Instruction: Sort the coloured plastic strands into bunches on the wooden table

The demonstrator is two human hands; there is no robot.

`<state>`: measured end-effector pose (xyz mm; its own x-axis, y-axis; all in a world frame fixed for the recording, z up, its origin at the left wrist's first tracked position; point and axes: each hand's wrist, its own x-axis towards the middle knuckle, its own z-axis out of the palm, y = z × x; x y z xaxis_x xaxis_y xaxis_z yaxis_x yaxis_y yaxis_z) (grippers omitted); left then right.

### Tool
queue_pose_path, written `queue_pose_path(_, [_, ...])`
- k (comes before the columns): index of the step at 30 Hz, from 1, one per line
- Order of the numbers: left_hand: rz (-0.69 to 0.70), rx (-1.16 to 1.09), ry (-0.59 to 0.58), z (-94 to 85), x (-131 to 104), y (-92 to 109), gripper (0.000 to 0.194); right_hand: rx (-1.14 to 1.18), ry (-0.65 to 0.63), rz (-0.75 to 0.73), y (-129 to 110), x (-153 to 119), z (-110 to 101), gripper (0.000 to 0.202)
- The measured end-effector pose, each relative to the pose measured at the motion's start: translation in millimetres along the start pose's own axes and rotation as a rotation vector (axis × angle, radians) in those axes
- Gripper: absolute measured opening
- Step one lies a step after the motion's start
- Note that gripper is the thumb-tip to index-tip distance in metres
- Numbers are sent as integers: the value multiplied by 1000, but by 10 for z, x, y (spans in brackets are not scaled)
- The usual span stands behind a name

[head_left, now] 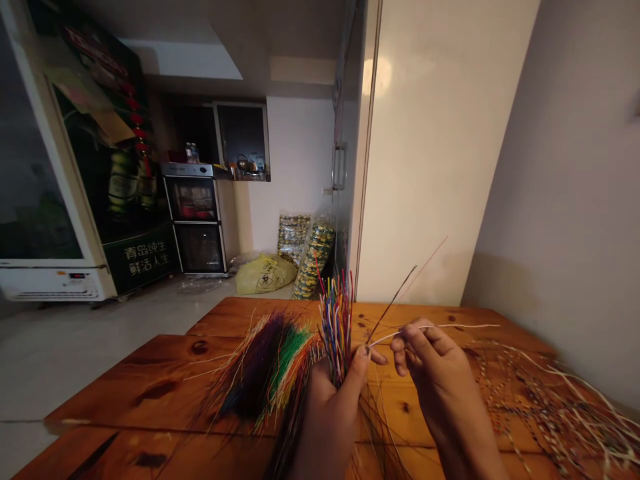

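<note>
My left hand is closed around a bundle of thin coloured wires, whose stiff ends stand upright above the fist. Between its thumb and forefinger the base of a white wire and a dark strand are pinched. My right hand pinches the white wire a short way to the right, and its free end runs out past the fingers. Left of the bundle lies a loose pile of fine strands in purple, black, green and orange. The lower part of the bundle is partly hidden by my left hand.
Twisted, multicoloured wire offcuts are scattered over the right side of the wooden table. Beyond it stand a tall pale cabinet, a yellow bag, wrapped rolls, a small glass-door cabinet and a drinks fridge.
</note>
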<state>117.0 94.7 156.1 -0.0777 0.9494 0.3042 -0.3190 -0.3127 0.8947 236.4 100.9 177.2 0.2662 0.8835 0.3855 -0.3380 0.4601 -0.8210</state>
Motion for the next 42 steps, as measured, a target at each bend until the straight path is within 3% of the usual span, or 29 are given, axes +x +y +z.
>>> queue_pose_path(6, [-92,-40,13,-20,15,-18,22,-37,-8,20,-5,6,-9,22])
queue_pose_path(13, [-98,-72,-18,-16,-12,49,21,-83,-25,-37,-1,-2,4,20])
queue_pose_path(28, [-105,-78,-18,-18,-3,-32,26,-13,-75,-82,-11,-55,21,12])
queue_pose_path(42, [-122,-98,-5,18,-32,44,19,-177,-118,-211,-10,-70,20,3])
